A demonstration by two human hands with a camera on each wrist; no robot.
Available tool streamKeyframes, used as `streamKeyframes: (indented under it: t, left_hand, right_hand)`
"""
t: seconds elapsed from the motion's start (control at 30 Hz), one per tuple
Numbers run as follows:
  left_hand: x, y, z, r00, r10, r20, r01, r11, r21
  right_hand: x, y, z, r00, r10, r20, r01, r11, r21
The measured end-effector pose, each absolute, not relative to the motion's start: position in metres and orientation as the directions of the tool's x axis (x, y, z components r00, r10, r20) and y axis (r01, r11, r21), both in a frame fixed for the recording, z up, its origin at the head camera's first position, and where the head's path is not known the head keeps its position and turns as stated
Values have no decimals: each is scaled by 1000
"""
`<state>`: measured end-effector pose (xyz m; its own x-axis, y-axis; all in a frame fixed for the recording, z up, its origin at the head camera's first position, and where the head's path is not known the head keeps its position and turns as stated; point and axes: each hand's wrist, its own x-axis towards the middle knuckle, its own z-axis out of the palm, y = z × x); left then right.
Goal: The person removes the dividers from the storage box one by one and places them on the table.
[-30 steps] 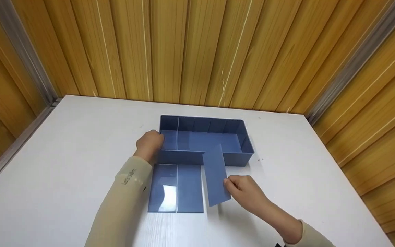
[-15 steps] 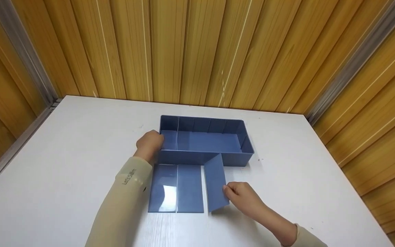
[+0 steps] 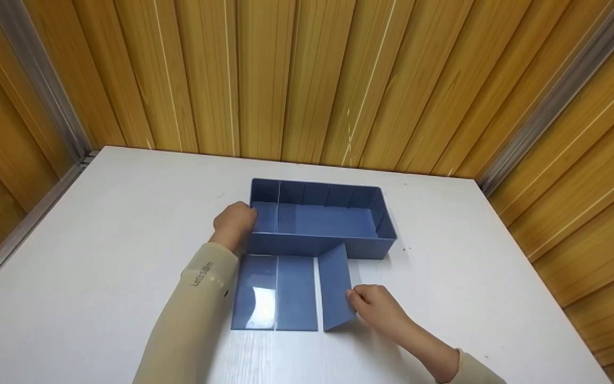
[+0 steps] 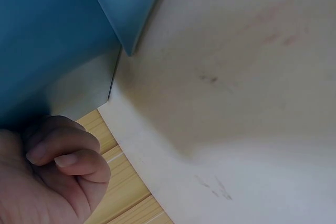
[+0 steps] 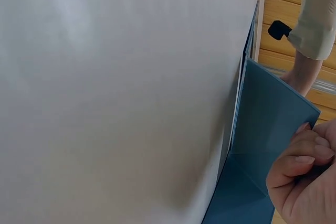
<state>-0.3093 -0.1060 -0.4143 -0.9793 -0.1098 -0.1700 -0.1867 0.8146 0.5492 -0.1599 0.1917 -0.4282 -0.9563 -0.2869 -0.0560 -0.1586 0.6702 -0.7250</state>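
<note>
A long blue plastic box [image 3: 307, 246] sits on the white table, with a thin upright divider [image 3: 279, 205] across it near its left end. My left hand [image 3: 234, 220] grips the box's left end at the rim; in the left wrist view its fingers curl in beside the blue wall. Between thumb and curled fingers my right hand [image 3: 379, 304] pinches the right edge of a flat blue divider panel [image 3: 333, 290]. This panel leans, its left long edge low by the table and its right edge raised. Left of it lie two similar panels, one glossy [image 3: 253, 277], one duller [image 3: 297, 293], side by side.
The white tabletop [image 3: 142, 224] carries a few small dark specks right of the box. Yellow wood-patterned walls [image 3: 307, 80] with grey metal corner posts rise behind the table and at both sides.
My right hand has lowered the divider panel and drawn it toward me, away from the box's front rim, so its left edge comes down beside the flat panels. My left hand stays at the box.
</note>
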Motion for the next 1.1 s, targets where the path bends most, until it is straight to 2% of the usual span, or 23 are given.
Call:
streamKeyframes:
  t: [0.67,1.1]
  left_hand:
    - [-308,-107,-413,-980,-108,-169,-186,799,572]
    - [-310,-106,-413,-974,-116,-194,-207,801,561]
  right_hand:
    - [-164,194,-436,-965,-245,-89,-126,737,-664]
    - [-165,201,-440,-959,-211,-191,-36,754,-656]
